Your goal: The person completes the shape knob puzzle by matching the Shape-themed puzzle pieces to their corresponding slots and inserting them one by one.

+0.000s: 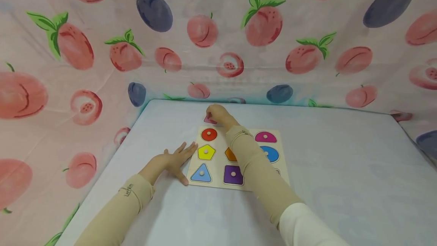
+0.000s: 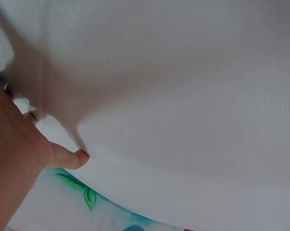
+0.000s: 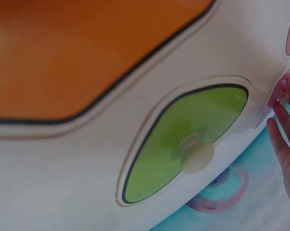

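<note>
A wooden knob puzzle board (image 1: 218,179) lies on the table, with coloured shapes set in it. Beyond its far left corner, my right hand (image 1: 220,115) pinches a pink puzzle piece (image 1: 209,120) by its knob; the same piece (image 3: 279,96) appears tilted at the edge of the right wrist view. Fingers spread, my left hand (image 1: 174,162) rests at the board's left edge. Near it sit a red circle (image 1: 209,136), a yellow pentagon (image 1: 206,153) and a light blue triangle (image 1: 201,176). In the left wrist view, the left hand (image 2: 19,149) is only partly seen.
My right forearm (image 1: 259,170) crosses the board and hides part of it. Also on the board are a purple square (image 1: 229,179), an orange piece (image 1: 230,155), a blue oval (image 1: 273,155), a magenta half-circle (image 1: 266,139) and a green piece (image 3: 159,149). A fruit-print curtain (image 1: 232,82) hangs behind.
</note>
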Demonstrator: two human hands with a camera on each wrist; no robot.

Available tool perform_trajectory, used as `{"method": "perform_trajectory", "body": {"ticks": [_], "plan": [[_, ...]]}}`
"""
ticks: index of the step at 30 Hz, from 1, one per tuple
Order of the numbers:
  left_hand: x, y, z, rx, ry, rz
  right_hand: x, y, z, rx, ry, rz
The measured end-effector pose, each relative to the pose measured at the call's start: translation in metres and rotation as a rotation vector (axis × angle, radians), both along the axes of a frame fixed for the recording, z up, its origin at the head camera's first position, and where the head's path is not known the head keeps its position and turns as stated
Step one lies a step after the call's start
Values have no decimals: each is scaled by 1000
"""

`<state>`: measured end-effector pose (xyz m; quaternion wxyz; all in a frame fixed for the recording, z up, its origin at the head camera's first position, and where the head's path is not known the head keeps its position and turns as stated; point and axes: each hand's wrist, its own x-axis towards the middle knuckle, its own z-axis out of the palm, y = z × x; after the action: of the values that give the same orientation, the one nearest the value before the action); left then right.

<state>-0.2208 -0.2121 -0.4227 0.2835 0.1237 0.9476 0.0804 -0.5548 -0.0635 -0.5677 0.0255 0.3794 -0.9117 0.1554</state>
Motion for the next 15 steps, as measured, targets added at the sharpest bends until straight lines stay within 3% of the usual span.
{"method": "perform_trajectory", "body": {"ticks": [2, 4, 9, 11, 12, 15], "plan": [[0, 0, 1, 6, 0, -2, 21, 3, 19, -4, -8, -13], [1, 0, 2, 8, 1, -8, -9, -1, -10, 10, -15, -10], [2, 0, 4, 16, -6, -11, -53, -4, -53, -18, -9, -3], [2, -1, 4, 15, -10, -8, -8, 5, -9, -21, -55, -15], [1, -1, 4, 13, -9, -11, 6, 7, 5, -23, -48, -20], [2, -2, 3, 10, -8, -14, 30, 11, 27, -37, -21, -19]]}}
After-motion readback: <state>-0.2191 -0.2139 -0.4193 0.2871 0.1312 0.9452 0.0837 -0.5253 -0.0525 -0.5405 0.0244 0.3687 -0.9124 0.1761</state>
